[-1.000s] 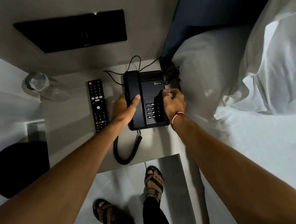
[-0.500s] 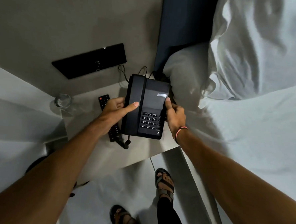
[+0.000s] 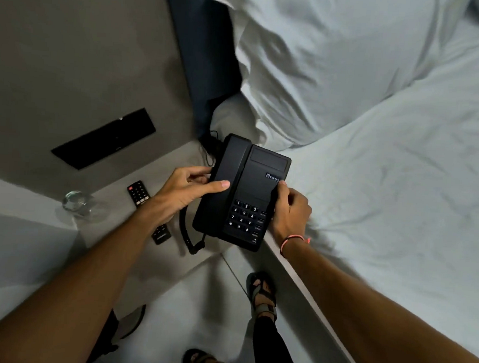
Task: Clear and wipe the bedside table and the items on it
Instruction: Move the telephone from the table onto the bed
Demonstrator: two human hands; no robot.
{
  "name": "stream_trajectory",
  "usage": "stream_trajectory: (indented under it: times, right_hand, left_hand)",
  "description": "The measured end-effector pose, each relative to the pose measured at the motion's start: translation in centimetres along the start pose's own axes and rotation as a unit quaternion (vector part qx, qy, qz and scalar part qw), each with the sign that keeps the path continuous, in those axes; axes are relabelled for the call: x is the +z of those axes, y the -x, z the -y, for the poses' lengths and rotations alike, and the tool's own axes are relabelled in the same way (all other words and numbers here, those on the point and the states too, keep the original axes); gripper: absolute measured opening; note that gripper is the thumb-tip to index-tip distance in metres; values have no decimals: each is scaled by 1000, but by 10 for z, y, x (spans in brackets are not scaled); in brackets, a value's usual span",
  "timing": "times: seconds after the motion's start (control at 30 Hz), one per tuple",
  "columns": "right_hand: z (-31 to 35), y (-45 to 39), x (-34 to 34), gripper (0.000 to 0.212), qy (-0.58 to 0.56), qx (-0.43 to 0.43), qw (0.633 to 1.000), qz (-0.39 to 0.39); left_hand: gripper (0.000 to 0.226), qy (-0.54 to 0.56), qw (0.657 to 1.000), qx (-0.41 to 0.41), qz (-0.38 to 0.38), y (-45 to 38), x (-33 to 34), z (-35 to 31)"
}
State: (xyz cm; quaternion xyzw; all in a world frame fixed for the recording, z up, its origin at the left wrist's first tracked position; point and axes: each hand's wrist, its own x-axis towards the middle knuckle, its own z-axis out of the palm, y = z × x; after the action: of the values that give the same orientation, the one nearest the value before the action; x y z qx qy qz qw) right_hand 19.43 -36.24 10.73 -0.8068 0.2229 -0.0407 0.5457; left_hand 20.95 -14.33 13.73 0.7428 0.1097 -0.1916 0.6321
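Note:
I hold a black desk telephone [image 3: 246,193] in the air between the bedside table [image 3: 169,250] and the bed. My left hand [image 3: 187,188] grips its left side, thumb lying across the handset. My right hand [image 3: 289,212] grips its right edge, thumb up near the label. The coiled cord [image 3: 186,232] hangs from the phone down to the table. A black remote control [image 3: 139,193] lies on the table, partly hidden under my left forearm. A clear drinking glass [image 3: 75,202] stands at the table's left corner.
The white bed [image 3: 386,190] with a pillow [image 3: 310,59] fills the right side. A black panel [image 3: 103,138] is set in the grey wall behind the table. Thin cables [image 3: 211,148] run behind the phone. My sandalled feet [image 3: 263,292] stand on the pale floor.
Both hands have lifted the telephone off the table and carried it right, toward the bed. The cord trails after it. My view has swung to the right.

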Motion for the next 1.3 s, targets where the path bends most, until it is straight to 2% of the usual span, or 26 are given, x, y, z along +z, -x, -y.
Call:
stream_trajectory:
  times: [0.1,0.2,0.3,0.5,0.63,0.67,0.87,1.17,1.23,1.3]
  right_hand:
    - [6,-10,-40,61,6,2,1000,-26]
    - [7,-26,-77,67,-21,12,999,-47]
    - [7,-48,-112,58,-90,47,993,-61]
    - [-6,-101,-171,44,-204,148,968,8]
    - [-23,-133,-198,45,-237,197,950,53]
    - [-30,-142,-205,45,-236,205,948,57]
    - [-52,-176,-218,36,-174,221,955,89]
    - [-69,-199,-224,33,-190,264,928,180]
    - [-70,-200,-227,37,-166,259,934,180]
    - [-72,-197,-229,41,-61,214,965,142]
  left_hand:
    - [26,-23,999,14,44,-7,30,-33]
    - [41,-54,996,37,65,-22,64,-62]
    - [50,-75,994,43,73,-43,101,-88]
    - [52,-109,989,63,77,-92,166,-126]
    - [32,-154,981,69,96,-132,202,-132]
    - [29,-163,979,69,102,-145,214,-131]
    - [45,-200,974,35,101,-187,248,-110]
    - [45,-216,972,48,75,-197,257,-98]
    - [44,-218,972,56,69,-194,258,-97]
    - [43,-232,968,75,54,-188,260,-96]
